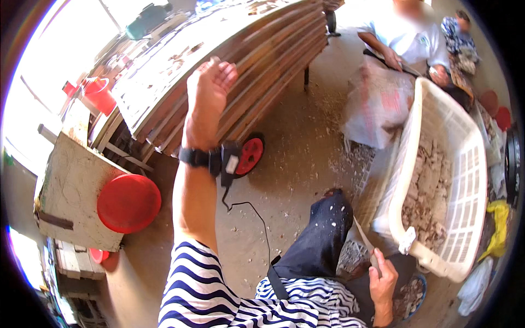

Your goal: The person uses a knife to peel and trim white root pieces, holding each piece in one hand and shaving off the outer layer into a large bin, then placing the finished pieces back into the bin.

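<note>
My left hand (211, 80) is raised at the end of my outstretched arm, in front of the ridged wooden side of a table (262, 53). Its fingers are half curled and blurred, and whether anything lies within them cannot be made out. A black strap with a small device (227, 162) sits on that wrist. Low on the right, my right hand (383, 279) grips a knife (364, 235) by its handle, the narrow blade pointing up and left past my dark-trousered knee (332, 221). Beside that hand stands a tilted white plastic basket (467, 164) holding pale brown pieces (428, 188).
A co-worker (410, 45) sits behind a whitish plastic sack (377, 106); another person (459, 37) is farther back. A red round stool (129, 203), a red bucket (100, 95) and a red-hubbed wheel (250, 155) are on the left. A cable (262, 219) runs from my wrist.
</note>
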Motion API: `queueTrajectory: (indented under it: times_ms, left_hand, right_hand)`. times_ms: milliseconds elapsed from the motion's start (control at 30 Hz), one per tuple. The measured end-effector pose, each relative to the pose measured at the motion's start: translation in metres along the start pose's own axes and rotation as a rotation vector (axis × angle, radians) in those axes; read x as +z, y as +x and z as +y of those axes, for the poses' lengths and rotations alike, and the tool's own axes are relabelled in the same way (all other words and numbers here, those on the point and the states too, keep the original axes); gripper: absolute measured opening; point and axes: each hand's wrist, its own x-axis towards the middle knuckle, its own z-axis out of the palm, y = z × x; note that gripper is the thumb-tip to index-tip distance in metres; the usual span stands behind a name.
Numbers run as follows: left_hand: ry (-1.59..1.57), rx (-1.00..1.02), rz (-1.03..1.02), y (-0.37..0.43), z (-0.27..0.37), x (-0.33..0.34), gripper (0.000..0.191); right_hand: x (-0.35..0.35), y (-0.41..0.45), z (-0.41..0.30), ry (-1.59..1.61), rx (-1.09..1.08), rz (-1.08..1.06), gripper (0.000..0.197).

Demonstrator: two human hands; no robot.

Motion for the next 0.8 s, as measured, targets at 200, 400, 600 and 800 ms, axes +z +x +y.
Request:
queueTrajectory:
  times_ms: [200, 400, 600, 800]
  left_hand:
    - [0.455, -0.252, -0.341, -0.134, -0.095, 0.045, 0.026]
    - [0.746, -0.098, -1.059, -0.235, -0.136, 0.121, 0.034]
    - [0.78, 0.132, -1.368, -0.287, -0.156, 0.173, 0.066]
    - [0.954, 0.11, -1.37, -0.292, -0.169, 0.18, 0.061]
  right_hand:
    - [-0.016, -0.002, 0.002, -0.212, -0.019, -0.061, 0.046]
    - [-0.023, -0.017, 0.023, -0.278, -0.013, -0.085, 0.048]
    - [-0.028, -0.034, 0.031, -0.331, 0.015, -0.082, 0.049]
    - [-0.032, -0.036, 0.034, -0.315, 0.051, -0.096, 0.048]
